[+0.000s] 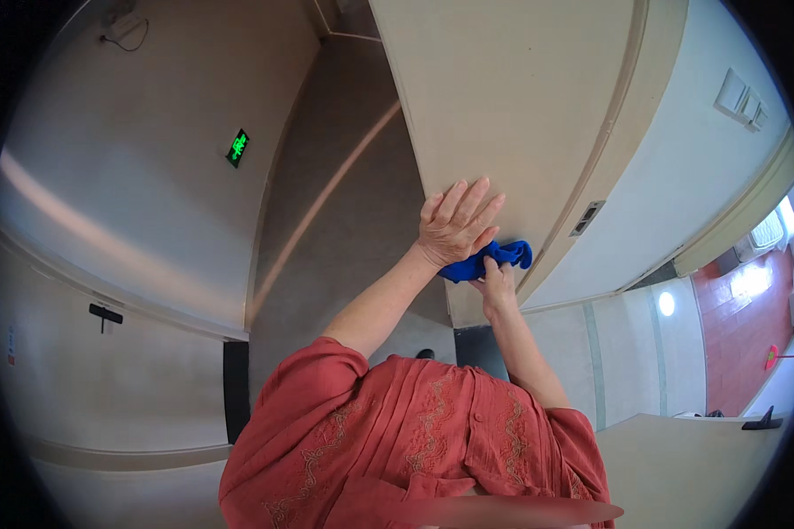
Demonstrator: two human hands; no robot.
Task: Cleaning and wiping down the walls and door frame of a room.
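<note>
My left hand [455, 221] lies spread, palm down, on or close against the cream door or door-like panel [523, 119] in front of me, near its left edge. Its fingers are apart and point up the panel; whether the palm holds part of the cloth is hidden. Just below and to the right, my right hand [496, 284] grips a bunched blue cloth [466, 270] near the panel's surface. Part of the cloth runs beneath the heel of my left hand, and a fold of it sticks out to the right.
A metal strike plate [586, 218] is set in the door frame, with white wall switches [741, 99] beyond it. A green-lit exit sign [238, 148] is on the left wall. Another door with a black handle [762, 420] stands at lower right. A red floor [734, 330] shows at far right.
</note>
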